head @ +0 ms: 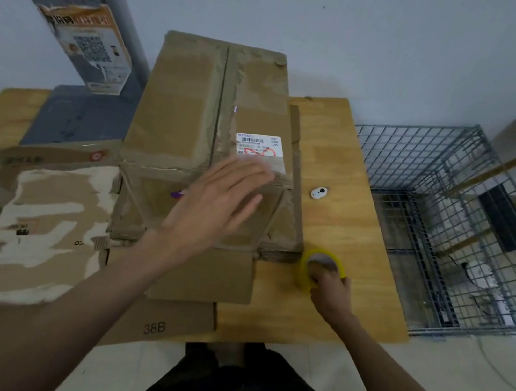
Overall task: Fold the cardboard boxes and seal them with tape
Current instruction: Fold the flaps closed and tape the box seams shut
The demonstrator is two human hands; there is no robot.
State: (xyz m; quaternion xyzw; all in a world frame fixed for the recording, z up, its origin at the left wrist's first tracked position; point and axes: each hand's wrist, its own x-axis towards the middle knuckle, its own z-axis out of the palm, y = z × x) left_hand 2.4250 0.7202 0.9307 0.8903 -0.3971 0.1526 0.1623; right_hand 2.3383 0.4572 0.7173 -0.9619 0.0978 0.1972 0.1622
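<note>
Cardboard box (209, 111) set upright mid-table, well back from the near edge, top flaps meeting along a centre seam with a white shipping label (258, 144) to the right of it.

Nearest the body: a flattened piece marked 38B (160, 321) hanging over the table's front edge, a plain flat sheet (204, 274) lying on top of it. To the left, a larger flattened carton (40, 230) with its surface torn away in pale patches.

Right hand (331, 290) down on the wooden table (355, 230), fingers curled around the yellow tape roll (319, 266) — roll just beside the box's lower right corner, no tape visibly drawn out yet. Left hand (218, 203) blurred, fingers spread and straight, over the box's front face and near top edge; contact or hover not distinguishable.

Further right on the table, a small white tag (319, 192). Beyond the table edge, a wire cage (434, 195) on the floor. At the back left, a grey panel with a printed poster (94, 50) leaning against the wall.

Progress, as a judgement: one box folded up and closed but the seam apparently not freshly taped — sealing next. Several flat pieces not yet folded, so most of the job remaining.
</note>
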